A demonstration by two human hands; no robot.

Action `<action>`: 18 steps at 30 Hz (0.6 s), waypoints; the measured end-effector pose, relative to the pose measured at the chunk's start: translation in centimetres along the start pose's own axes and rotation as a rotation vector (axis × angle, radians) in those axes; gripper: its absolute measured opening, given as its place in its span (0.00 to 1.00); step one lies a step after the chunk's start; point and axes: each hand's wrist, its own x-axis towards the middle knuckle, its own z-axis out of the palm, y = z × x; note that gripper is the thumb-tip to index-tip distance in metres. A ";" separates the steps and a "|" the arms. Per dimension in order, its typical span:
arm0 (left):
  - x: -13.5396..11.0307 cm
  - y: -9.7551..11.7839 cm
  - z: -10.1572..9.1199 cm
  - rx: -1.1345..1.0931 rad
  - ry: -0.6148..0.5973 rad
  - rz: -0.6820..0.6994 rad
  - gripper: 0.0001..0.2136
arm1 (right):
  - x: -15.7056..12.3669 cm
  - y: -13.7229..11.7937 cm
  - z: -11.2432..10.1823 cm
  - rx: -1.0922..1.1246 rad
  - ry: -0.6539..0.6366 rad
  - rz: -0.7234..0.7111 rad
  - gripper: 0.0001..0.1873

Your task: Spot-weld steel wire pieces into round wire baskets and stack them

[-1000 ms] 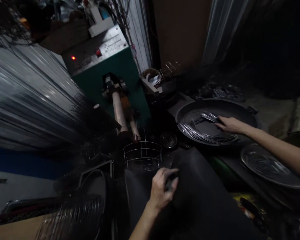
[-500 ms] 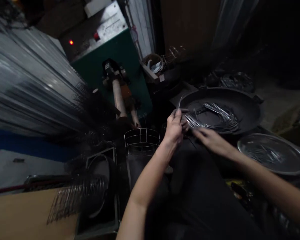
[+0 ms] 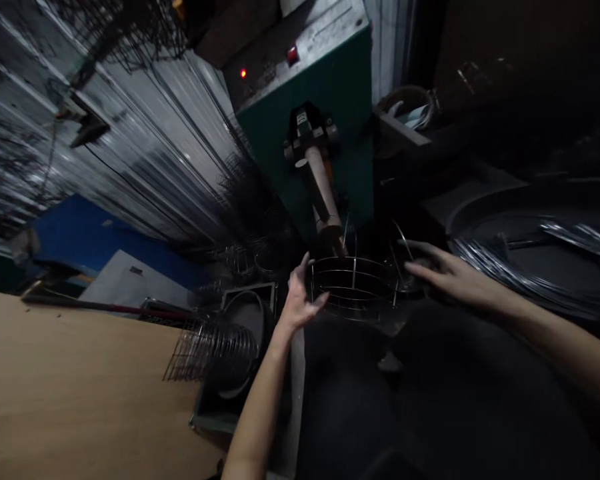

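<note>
A round wire basket frame (image 3: pixel 355 275) stands in front of me below the arm of a green machine. At its left side is my left hand (image 3: pixel 300 297), open, thumb and fingers spread by the rim; I cannot tell whether it touches the wire. My right hand (image 3: pixel 443 272) is to the right of the frame, its fingers closed on a thin curved wire (image 3: pixel 404 238) that sticks up past the fingertips. Farther right, a coil of loose wires (image 3: pixel 500 277) lies in a wide dark pan (image 3: pixel 460 207).
The green machine (image 3: pixel 265 143) has a lit red lamp (image 3: pixel 243 73) and a jutting metal arm (image 3: pixel 323 180). On the left, stacked wire racks (image 3: pixel 210 350) lie by a wooden board (image 3: pixel 95 387). A basket (image 3: pixel 430 100) stands at the back right.
Both hands were together by the pan of wires. They have parted: the left is now open at the frame's left side, the right holds a wire at its right. My view has swung left.
</note>
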 end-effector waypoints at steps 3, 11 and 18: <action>2.8 -2.6 2.2 0.024 -0.063 0.061 0.43 | 3.8 -1.7 2.7 0.104 0.030 0.029 0.15; 1.6 -4.8 6.1 -0.166 0.240 0.129 0.36 | 7.6 -2.0 8.1 0.262 -0.027 0.117 0.05; 2.1 -5.5 5.5 -0.190 0.252 0.138 0.37 | 7.6 -2.0 8.8 0.214 -0.093 0.089 0.17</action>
